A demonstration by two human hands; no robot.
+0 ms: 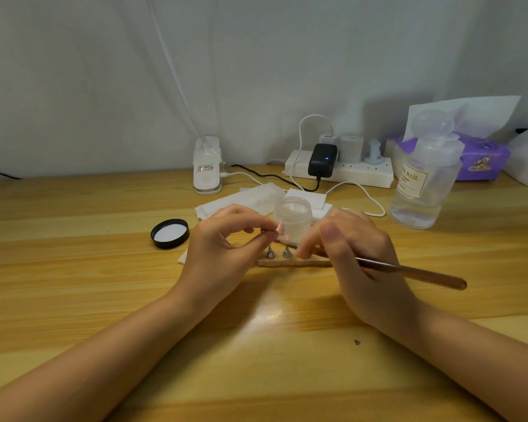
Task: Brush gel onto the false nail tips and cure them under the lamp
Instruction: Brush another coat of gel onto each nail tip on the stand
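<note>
My left hand (223, 242) pinches a small metal peg with a pink false nail tip (278, 229) on its end, lifted just above the wooden holder (290, 263). Two more metal pegs (278, 253) stand upright on that holder. My right hand (354, 248) grips a rose-gold brush (415, 273) like a pen, its bristle end pointing left toward the nail tip; the bristles are mostly hidden by my fingers. An open clear gel jar (293, 217) stands right behind the holder, with its black lid (170, 233) lying upside down to the left.
A white clip-on lamp base (207, 166) stands at the back centre. White wipes (241, 202) lie behind the jar. A power strip (342, 172) with chargers and cables, a clear pump bottle (424, 178) and a purple tissue box (482, 159) fill the back right.
</note>
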